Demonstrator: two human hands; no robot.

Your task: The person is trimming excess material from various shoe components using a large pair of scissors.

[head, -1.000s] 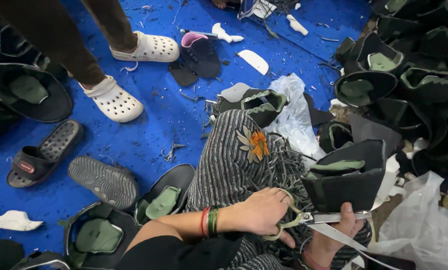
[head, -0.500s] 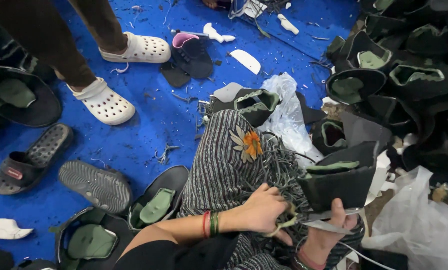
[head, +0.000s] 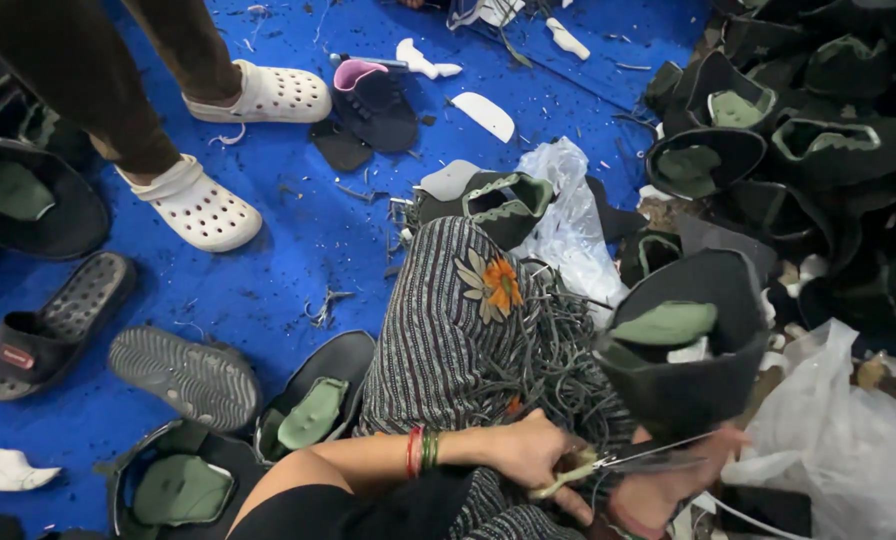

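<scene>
scissors (head: 608, 463) lie w/ long axis roughly level, blades pointing right, away from the left hand (head: 533, 455), which is curled shut round the yellowish handles. right hand (head: 673, 485) sits under the blade tips, fingers bent up against the black shoe upper (head: 688, 370); can't tell how firm its grip is. upper stands just above both hands, green lining facing up. vs 0.5 s ago: blades closer to the upper's bottom edge. clear plastic bag (head: 838, 440) right of the right hand, another (head: 568, 215) well above.
</scene>
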